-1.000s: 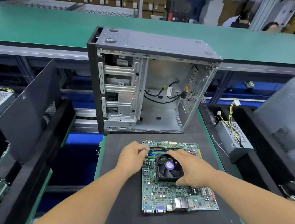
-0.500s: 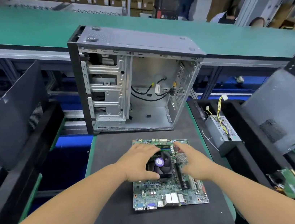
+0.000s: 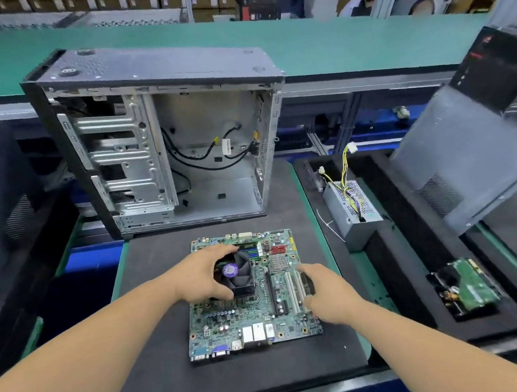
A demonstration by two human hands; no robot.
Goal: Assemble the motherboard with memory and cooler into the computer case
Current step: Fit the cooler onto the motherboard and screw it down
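Nearest to the camera, the green rectangular motherboard (image 3: 254, 316) lay flat on the dark foam mat (image 3: 160, 359) of the workbench, with its metal port connectors on the near edge. The left hand (image 3: 200, 278) was curled around the black square cooler fan with a purple centre label (image 3: 236, 273), the thumb on its near side and the fingers over its far side, so it gripped the cooler. At about 3 o'clock from the fan, the right hand (image 3: 327, 295) gripped the right edge of the board beside the white slots, with the index finger stretched forward. At 2 o'clock from the board, a grey metal power supply with yellow and black wires (image 3: 352, 209) sat in a black foam tray (image 3: 404, 275). Further, at 12 o'clock, the open black and silver computer case (image 3: 159, 136) stood upright on the mat, apart from the board, with black cables inside.
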